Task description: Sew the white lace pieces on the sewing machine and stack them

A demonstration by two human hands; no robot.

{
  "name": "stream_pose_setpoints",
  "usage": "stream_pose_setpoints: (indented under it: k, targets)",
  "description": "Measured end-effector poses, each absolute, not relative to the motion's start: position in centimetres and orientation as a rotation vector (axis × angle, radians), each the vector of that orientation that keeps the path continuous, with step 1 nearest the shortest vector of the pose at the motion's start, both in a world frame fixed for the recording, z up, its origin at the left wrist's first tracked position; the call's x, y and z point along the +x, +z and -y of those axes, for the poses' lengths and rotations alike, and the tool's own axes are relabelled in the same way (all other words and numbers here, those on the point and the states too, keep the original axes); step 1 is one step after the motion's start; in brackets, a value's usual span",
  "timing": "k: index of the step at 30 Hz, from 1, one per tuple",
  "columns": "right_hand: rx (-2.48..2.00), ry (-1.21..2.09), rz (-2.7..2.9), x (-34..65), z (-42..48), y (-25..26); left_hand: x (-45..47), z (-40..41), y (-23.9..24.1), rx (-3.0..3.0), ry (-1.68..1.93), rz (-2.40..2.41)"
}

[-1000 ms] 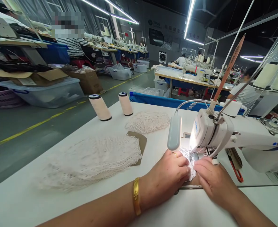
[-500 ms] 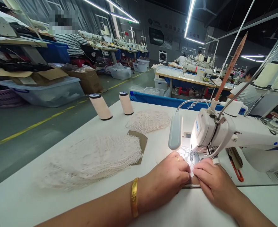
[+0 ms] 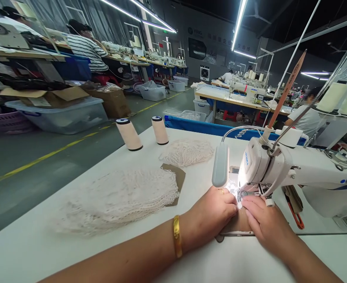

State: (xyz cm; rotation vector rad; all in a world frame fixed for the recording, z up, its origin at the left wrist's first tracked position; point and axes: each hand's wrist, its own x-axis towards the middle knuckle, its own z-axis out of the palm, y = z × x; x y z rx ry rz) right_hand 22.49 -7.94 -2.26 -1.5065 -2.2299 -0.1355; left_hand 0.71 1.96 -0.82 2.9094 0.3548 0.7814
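Head view. Left hand (image 3: 211, 214) and right hand (image 3: 264, 224) meet fingertip to fingertip, pinching a small lace piece (image 3: 237, 200) at the sewing machine (image 3: 294, 173) needle, under its lamp (image 3: 220, 165). Judgement: feed evenly, lace taut, fingertips clear of the needle. Stacked lace (image 3: 117, 196) lies left of the machine.

Openwork white lace (image 3: 117, 198), glossy gold bangle (image 3: 177, 241)

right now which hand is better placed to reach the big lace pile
Likely the left hand: the lace pile lies on its side, the right hand farther off by the sewing machine.
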Motion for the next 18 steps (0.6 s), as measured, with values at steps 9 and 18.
stream_pose_setpoints:
  k: [9, 18]
  targets:
    - [-1.591, -0.235, 2.193, 22.7, 7.4, -2.5, 1.6, -2.7, -1.2, 2.962, 0.848, -0.435]
    - [-1.698, -0.119, 2.162, 22.4, 7.4, -2.3, 2.0, -3.1, -1.3, 2.814, 0.544, -0.674]
